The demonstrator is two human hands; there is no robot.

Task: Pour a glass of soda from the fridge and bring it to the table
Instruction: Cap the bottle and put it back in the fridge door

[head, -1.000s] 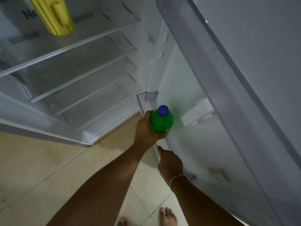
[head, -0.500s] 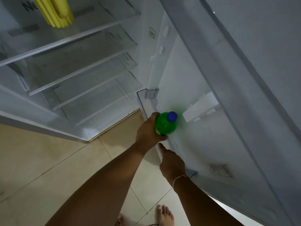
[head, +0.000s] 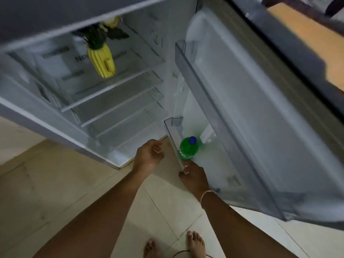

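Observation:
A green soda bottle (head: 187,149) with a blue cap stands upright in the lower door bin (head: 172,135) of the open fridge. My left hand (head: 149,155) hovers just left of that bin, apart from the bottle, fingers loosely curled and holding nothing. My right hand (head: 193,175) is below the bottle, its thumb and fingers gripping the front edge of the lower door bin. No glass is in view.
The fridge door (head: 260,108) stands wide open on the right, with a long upper door shelf (head: 204,101). Glass shelves (head: 111,90) carry only a yellow pineapple-shaped jug (head: 102,60) with leaves. Tiled floor (head: 55,192) and my bare feet (head: 195,243) lie below. A wooden surface (head: 307,43) shows beyond the door.
My left hand lowered the bottle into the door bin, let go of it and drew back to the left. The view has tilted upward. My right hand stayed on the bin's edge.

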